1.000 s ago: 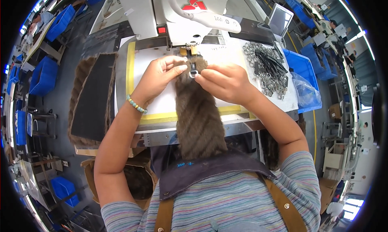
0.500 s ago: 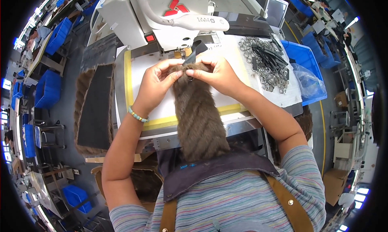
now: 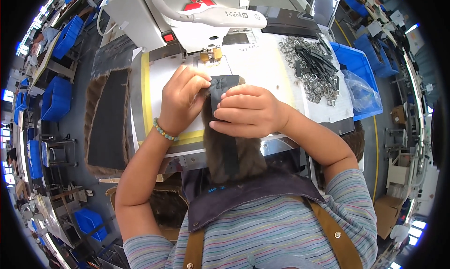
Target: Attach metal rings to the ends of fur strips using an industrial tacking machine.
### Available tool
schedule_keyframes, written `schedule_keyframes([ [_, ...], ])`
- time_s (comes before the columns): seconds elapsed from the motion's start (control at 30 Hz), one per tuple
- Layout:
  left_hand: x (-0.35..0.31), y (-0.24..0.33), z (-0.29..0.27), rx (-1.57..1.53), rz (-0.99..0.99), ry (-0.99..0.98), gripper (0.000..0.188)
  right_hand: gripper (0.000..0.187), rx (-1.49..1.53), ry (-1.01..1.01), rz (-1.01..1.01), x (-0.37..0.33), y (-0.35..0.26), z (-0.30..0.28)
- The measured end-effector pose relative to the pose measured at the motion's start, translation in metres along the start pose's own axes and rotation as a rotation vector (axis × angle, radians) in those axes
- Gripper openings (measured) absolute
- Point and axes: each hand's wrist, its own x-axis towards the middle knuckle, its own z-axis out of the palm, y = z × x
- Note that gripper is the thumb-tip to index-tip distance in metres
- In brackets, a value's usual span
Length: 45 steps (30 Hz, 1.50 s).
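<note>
A long brown fur strip (image 3: pixel 251 152) hangs from the worktable's front edge down to my apron. A black strap (image 3: pixel 230 156) runs along its upward face, with a small stitched mark near its far end. My left hand (image 3: pixel 183 100) pinches the far left corner of the strip between thumb and fingers. Over the strip's right side, my right hand (image 3: pixel 246 110) is closed with its fingers curled across the strap; its thumb is hidden. Just beyond the strip's far end is the sewing machine's brass-coloured clamp (image 3: pixel 211 56), apart from it.
A white industrial sewing machine (image 3: pixel 176 18) stands ahead. Metal rings and black straps (image 3: pixel 311 67) lie piled on the table's right, beside a blue bin (image 3: pixel 354 63) with a clear plastic bag. At left lies a black-backed fur piece (image 3: pixel 108 124). A box (image 3: pixel 164 208) with fur sits below.
The fur strip has turned over, from fur side up to strap side up, and come away from the machine's clamp. My right hand has moved nearer and now lies across the strap.
</note>
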Motion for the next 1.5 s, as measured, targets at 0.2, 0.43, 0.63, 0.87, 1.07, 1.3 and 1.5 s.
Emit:
schedule_keyframes([
  [0.2,-0.001,0.001,-0.006,0.077,0.14,0.069,0.03,0.042,-0.056,0.139,0.233,-0.007,0.01,0.002],
  [0.43,0.001,0.01,-0.001,0.053,0.154,0.027,0.033,0.036,-0.055,0.095,0.382,-0.02,0.015,0.005],
  [0.63,-0.004,0.007,0.002,0.021,0.053,-0.005,0.035,0.03,0.565,0.271,0.729,-0.034,0.011,-0.091],
  [0.87,-0.003,0.015,0.0,0.059,0.052,-0.073,0.032,0.057,0.025,0.519,0.763,-0.062,-0.1,-0.316],
  [1.07,-0.005,0.02,0.004,0.005,0.028,-0.156,0.032,0.023,-0.611,0.715,1.17,-0.1,-0.204,-0.402],
  [1.3,-0.006,0.014,0.0,0.088,-0.008,-0.193,0.033,0.025,-0.694,1.049,1.348,-0.171,-0.253,-0.447],
  [1.5,-0.003,0.013,0.006,0.109,-0.006,-0.209,0.031,0.034,-0.419,1.214,1.683,-0.354,-0.262,-0.468],
])
